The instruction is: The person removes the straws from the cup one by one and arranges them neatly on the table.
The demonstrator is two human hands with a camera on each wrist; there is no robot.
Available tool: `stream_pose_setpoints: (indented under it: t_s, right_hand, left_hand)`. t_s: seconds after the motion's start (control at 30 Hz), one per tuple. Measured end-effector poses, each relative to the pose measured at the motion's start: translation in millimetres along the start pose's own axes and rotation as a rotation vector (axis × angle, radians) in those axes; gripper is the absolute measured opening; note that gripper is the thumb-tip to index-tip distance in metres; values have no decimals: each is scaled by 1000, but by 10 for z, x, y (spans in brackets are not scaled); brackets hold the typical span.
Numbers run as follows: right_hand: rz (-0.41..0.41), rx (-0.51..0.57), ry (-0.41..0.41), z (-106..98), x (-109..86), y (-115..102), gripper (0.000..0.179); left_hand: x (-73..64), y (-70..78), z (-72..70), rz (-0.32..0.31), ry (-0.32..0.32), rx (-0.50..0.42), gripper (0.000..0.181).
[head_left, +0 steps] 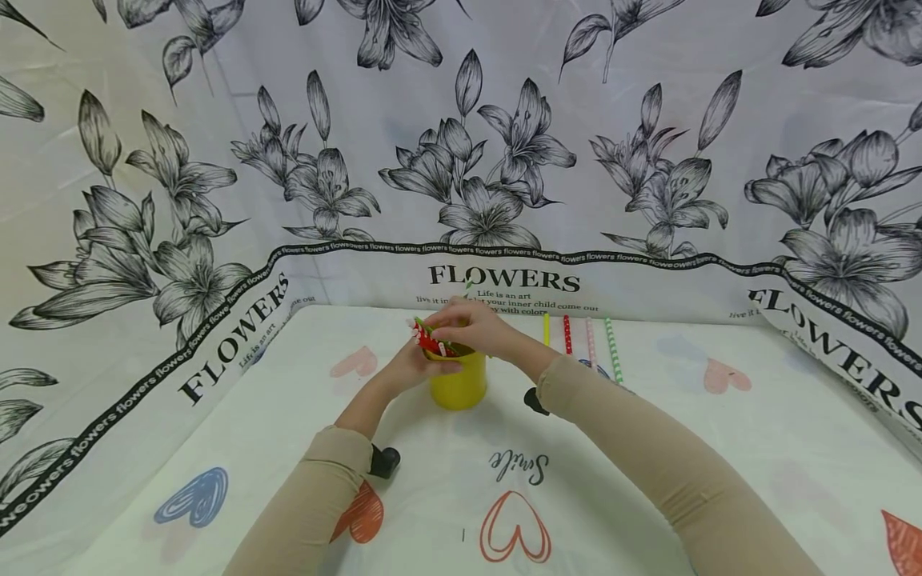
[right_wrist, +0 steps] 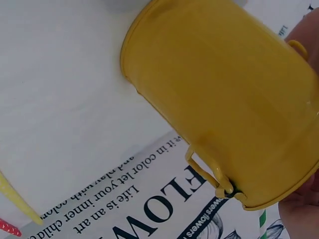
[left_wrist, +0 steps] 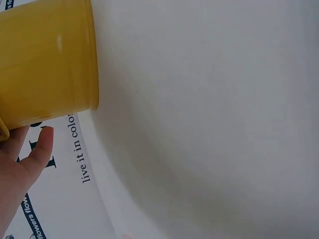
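Observation:
A small yellow metal bucket (head_left: 458, 384) stands upright on the table, with a bunch of red, white and green patterned paper straws (head_left: 430, 339) leaning left over its rim. My left hand (head_left: 412, 370) holds the bucket at its left rim; in the left wrist view the fingers (left_wrist: 42, 149) show beside the wall. From the right, my right hand (head_left: 471, 326) reaches over the mouth, fingers curled at the straws. A green-and-white striped straw (right_wrist: 262, 221) sticks up behind this hand, whose fingertips are partly hidden by the bucket in the right wrist view.
Right of the bucket, several straws lie side by side: yellow (head_left: 547, 330), red dotted (head_left: 567, 334), pink (head_left: 591, 342) and green striped (head_left: 613, 350). A white cloth printed with hearts covers the table (head_left: 461, 480). Behind it hangs a flower-printed curtain (head_left: 490, 200).

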State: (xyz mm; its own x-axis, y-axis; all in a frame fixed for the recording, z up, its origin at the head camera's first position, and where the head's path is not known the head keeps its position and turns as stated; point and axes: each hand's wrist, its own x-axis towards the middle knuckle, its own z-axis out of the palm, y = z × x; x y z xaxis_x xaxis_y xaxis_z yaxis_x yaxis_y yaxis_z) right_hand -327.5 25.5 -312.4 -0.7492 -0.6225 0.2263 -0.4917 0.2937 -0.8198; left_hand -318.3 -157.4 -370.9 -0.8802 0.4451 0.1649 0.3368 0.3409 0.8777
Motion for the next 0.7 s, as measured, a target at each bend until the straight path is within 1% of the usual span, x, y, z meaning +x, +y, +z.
stream_pose_setpoints:
  t_s: [0.13,0.2,0.37,0.57,0.7]
  right_hand:
    - [26,-29,-14,10,50,12,30]
    - [37,-24,-33,10,72,15,32]
    - [60,9,-97,-9,103,8,33]
    - [62,-4,-181,-39,120,9,38]
    - [62,9,-214,-66,137,27,39]
  left_hand:
    - [9,-7,-4,-6,-2,21,65]
    - [12,-13,-11,-7,-5,34,67]
    - [10,-9,-19,-12,-13,50,71]
    - [-2,7,-15,-32,-11,44,72]
    - [-15,3,-23,-49,-13,45,72]
